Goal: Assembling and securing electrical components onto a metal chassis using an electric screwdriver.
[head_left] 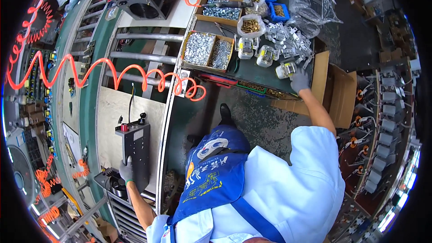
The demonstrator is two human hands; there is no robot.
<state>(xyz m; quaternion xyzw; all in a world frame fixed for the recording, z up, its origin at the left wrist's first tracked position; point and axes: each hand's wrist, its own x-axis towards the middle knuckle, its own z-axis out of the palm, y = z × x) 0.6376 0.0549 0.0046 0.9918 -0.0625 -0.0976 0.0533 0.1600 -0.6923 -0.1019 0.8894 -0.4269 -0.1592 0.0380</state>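
Note:
My left hand [126,170], in a grey glove, grips the near edge of a dark metal housing [136,150] on the conveyor. This housing carries a red terminal and a black knob at its far end. Out to the right, my gloved right hand [299,81] has its fingers around the side of a transformer [285,69] with yellow windings and a metal frame, at the bench's edge. Its fingertips are partly hidden. Two similar transformers, one nearer [267,56] and one farther left [245,47], stand beside it. Behind them lies a pile of metal brackets [288,38].
An open carton of small metal fasteners [199,48] sits at the bench's left corner. Bags and blue bins [279,11] of screws stand behind. A coiled orange air hose [130,69] stretches over the conveyor rollers. Cardboard [340,92] juts out beside my right arm.

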